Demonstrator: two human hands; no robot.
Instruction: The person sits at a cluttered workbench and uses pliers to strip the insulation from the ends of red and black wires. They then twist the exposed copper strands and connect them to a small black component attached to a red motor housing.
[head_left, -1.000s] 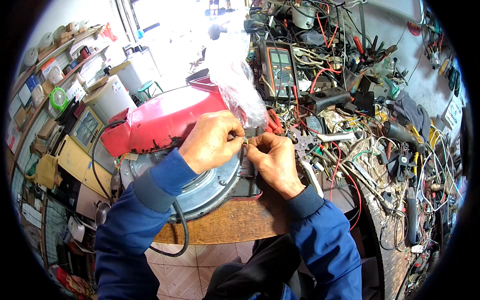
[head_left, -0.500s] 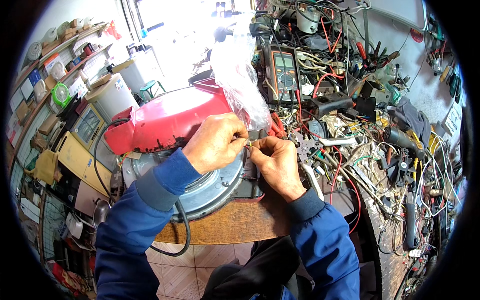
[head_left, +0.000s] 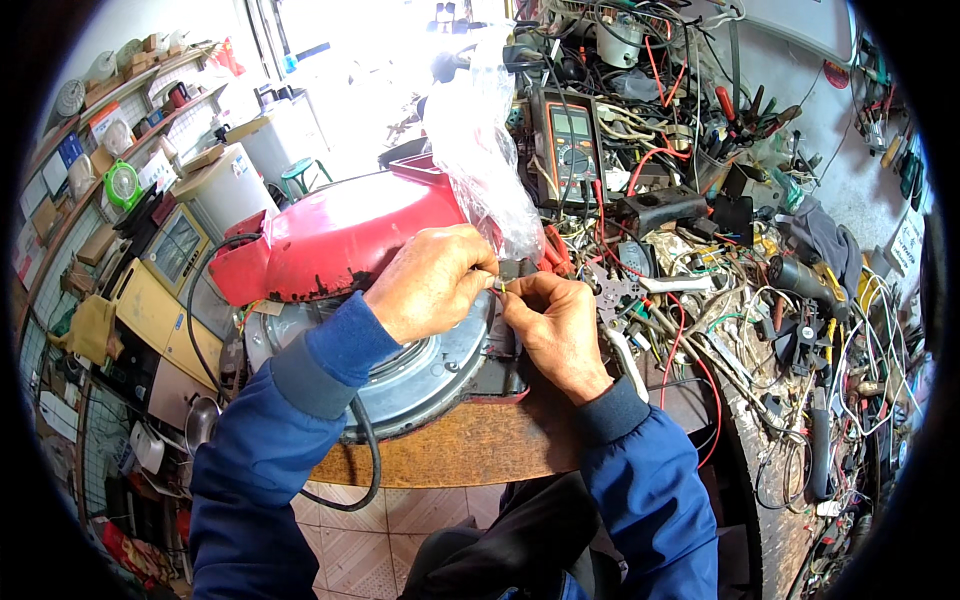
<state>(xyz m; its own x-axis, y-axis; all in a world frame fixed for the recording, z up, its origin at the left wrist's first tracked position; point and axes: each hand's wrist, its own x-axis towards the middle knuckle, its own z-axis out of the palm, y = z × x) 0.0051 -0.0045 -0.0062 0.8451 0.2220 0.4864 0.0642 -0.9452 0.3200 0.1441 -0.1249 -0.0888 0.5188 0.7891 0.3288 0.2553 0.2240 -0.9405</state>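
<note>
Both hands meet above the right side of an opened appliance with a red plastic housing [head_left: 345, 235] and a round grey metal part [head_left: 440, 375]. My left hand [head_left: 430, 285] is closed in a pinch of thumb and forefinger. Fingertip to fingertip with it, my right hand [head_left: 555, 325] pinches as well. Between them shows a short bit of thin yellowish wire [head_left: 503, 285]; its ends are hidden by the fingers. A black cable [head_left: 374, 455] loops down from the appliance over the front edge of the wooden table [head_left: 450, 440].
A clear plastic bag [head_left: 480, 150] lies against the housing. Behind it to the right stands a multimeter [head_left: 570, 150] with red leads. Tools, wires and scrap parts crowd the workbench [head_left: 740, 340] on the right. Shelves [head_left: 130, 100] and a yellow cabinet [head_left: 165, 325] stand on the left.
</note>
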